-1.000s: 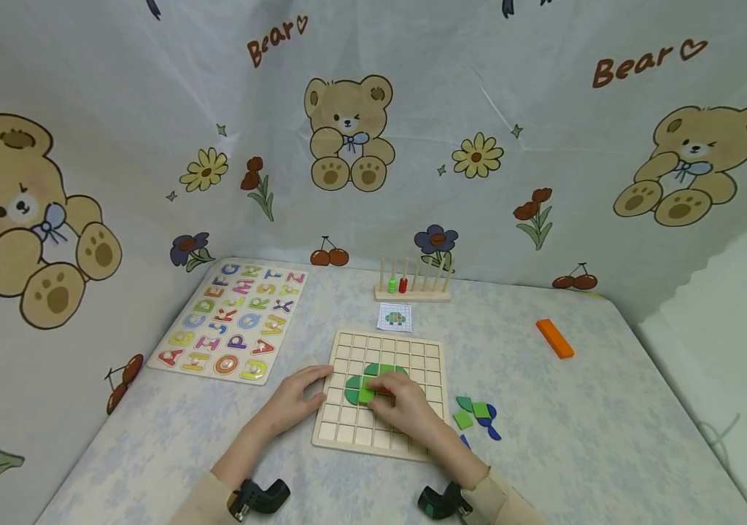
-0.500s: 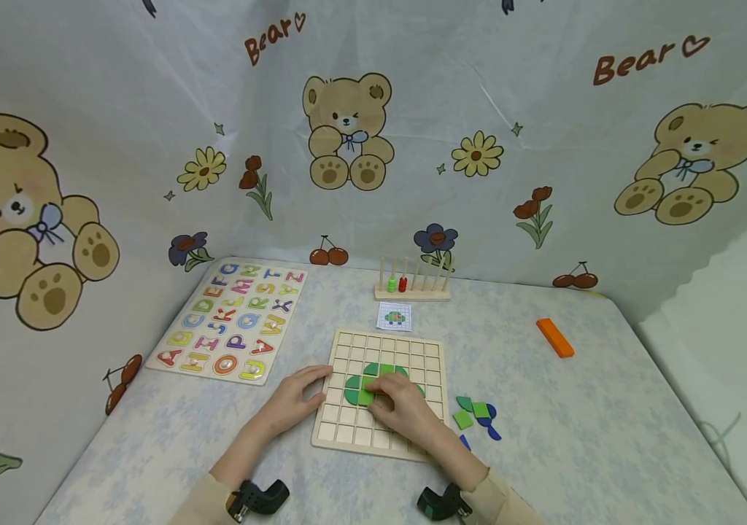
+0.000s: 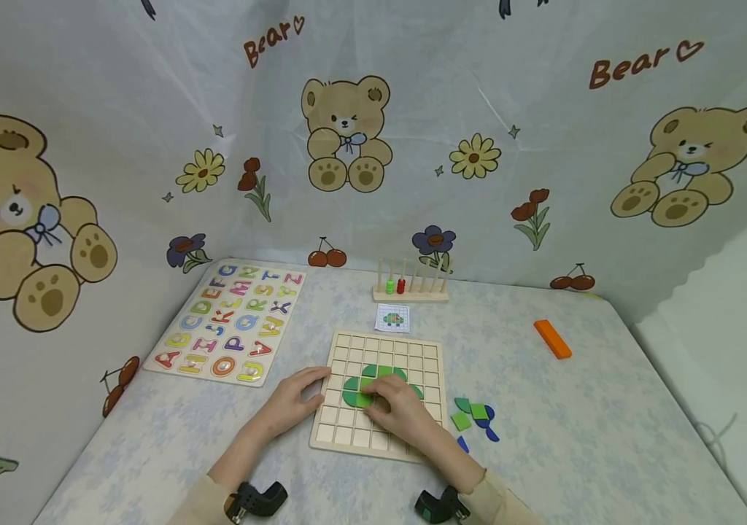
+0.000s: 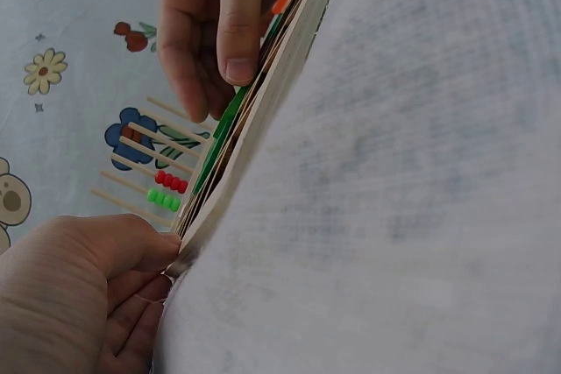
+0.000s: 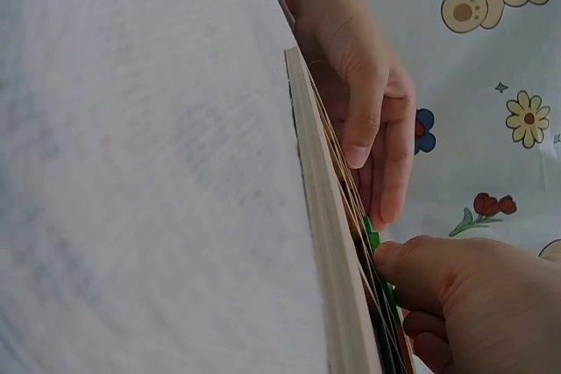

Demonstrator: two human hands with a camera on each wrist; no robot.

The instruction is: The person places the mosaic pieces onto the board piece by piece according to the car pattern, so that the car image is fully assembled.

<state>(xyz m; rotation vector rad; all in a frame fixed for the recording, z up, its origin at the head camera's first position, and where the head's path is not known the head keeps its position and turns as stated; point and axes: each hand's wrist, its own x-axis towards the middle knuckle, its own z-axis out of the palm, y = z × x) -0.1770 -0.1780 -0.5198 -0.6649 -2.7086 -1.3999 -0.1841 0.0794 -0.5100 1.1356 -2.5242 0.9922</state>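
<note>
Square gridded pale-wood board (image 3: 347, 436): on blue-mottled cloth (image 3: 564, 437), flat green tiles (image 3: 351, 398) mid-grid.
My left hand (image 3: 290, 401): relaxed, touching its edge.
My right hand (image 3: 403, 414): curled over tiles; whether pinching, I cannot tell.
Wrist views only: its side's stacked layers.

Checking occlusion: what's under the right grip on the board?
Around the right grip, green tiles show on the board: to its left, beyond it, and peeking out right. The board directly beneath is covered; can't tell whether it holds tiles there.
</note>
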